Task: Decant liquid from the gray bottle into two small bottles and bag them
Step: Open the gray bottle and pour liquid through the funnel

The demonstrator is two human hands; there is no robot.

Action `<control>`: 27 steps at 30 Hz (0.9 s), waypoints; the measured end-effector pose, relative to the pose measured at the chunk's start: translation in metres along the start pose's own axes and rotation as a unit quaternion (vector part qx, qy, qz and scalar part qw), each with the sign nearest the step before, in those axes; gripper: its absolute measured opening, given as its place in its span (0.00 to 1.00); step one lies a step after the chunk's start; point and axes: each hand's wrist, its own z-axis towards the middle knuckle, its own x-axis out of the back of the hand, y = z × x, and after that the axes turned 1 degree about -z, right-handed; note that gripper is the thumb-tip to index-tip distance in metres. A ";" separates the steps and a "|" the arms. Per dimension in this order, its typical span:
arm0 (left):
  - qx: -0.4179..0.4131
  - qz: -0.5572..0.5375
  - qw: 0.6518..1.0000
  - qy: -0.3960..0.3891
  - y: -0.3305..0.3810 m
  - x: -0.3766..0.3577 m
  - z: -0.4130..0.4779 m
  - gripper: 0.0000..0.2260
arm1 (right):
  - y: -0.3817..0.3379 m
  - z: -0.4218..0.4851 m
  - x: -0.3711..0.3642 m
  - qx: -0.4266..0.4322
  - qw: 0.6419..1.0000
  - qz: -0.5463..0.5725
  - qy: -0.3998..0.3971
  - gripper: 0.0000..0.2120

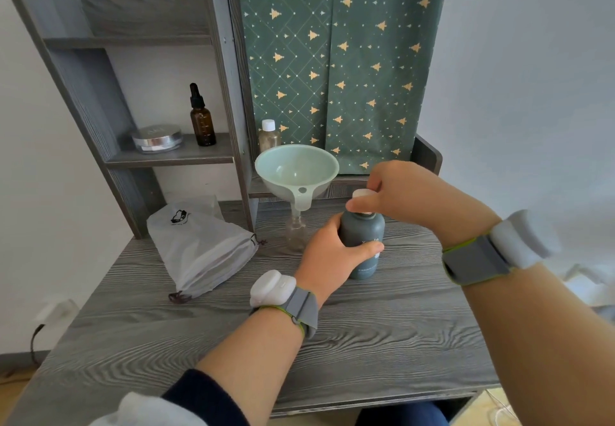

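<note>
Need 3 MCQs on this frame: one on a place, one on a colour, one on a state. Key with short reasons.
1. Where is the funnel?
A. standing in the neck of the small clear bottle
B. on the floor
C. hung on the wall

2. What colour is the funnel?
A. red
B. pale green
C. black

3. What is the right hand doing?
A. lying flat and idle
B. making an empty fist
C. pinching the white cap of the gray bottle with its fingers

Key:
1 A: its spout goes down into the bottle's mouth.
2 B: the bowl is plainly pale green.
3 C: the fingers curl round the cap while the left hand grips the bottle's body.
</note>
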 end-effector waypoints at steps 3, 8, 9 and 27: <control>-0.002 0.003 1.000 -0.001 0.000 0.001 0.000 0.24 | 0.001 -0.002 0.002 0.015 1.000 0.018 -0.003 0.22; -0.001 0.000 1.000 -0.003 -0.001 0.000 0.000 0.24 | 0.002 -0.003 0.005 0.037 0.998 0.044 -0.013 0.15; -0.001 0.000 1.000 -0.003 -0.001 0.000 0.000 0.24 | 0.002 -0.003 0.004 0.041 0.998 0.051 -0.014 0.15; -0.001 -0.001 1.000 -0.002 -0.006 -0.001 0.007 0.28 | 0.050 0.039 -0.016 -0.069 0.950 0.189 0.239 0.13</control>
